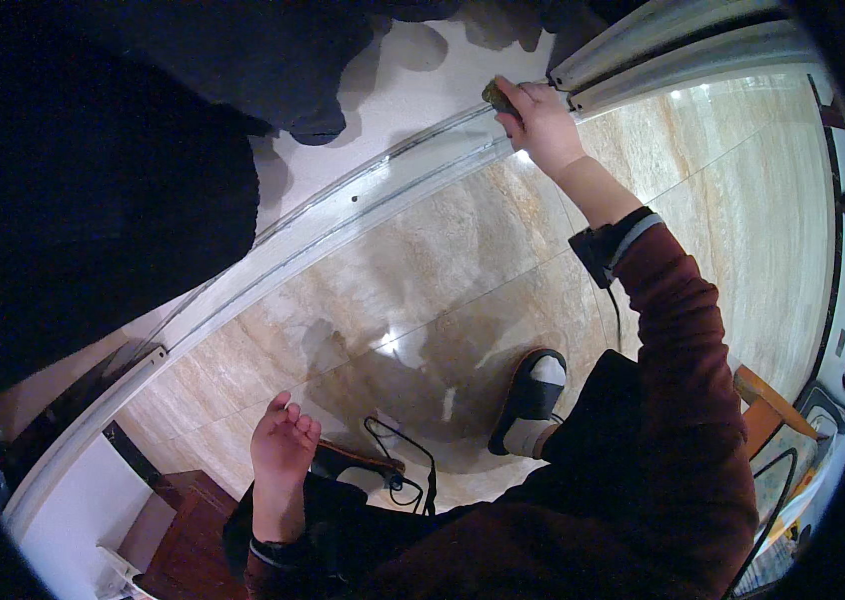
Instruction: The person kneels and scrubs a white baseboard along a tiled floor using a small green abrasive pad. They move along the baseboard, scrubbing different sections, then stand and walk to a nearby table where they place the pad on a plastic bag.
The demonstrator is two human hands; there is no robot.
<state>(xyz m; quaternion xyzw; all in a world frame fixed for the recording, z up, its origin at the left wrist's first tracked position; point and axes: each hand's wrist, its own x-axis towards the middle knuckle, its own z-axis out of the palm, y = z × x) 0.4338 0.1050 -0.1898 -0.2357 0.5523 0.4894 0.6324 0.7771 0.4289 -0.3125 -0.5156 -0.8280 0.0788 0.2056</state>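
Note:
My right hand (541, 131) grips a dark greenish scrubbing pad (501, 99) at the upper right. The pad is on or just over a pale sliding-door floor track (354, 199), close to where the door panels end. My fingers cover part of it, so I cannot tell how hard it presses. My left hand (284, 442) hovers at the lower left with its palm partly up and its fingers loosely curled. Nothing is in that hand, and the marble-patterned tile floor (422, 247) lies beyond it.
Dark hanging fabric (107, 165) covers the upper left beyond the track. Sliding-door panels (681, 56) stand at the upper right. Slippers (535, 397) on my feet and a black cable (431, 457) are below. A reddish wooden cabinet (194, 536) is lower left; wooden furniture (771, 409) stands right.

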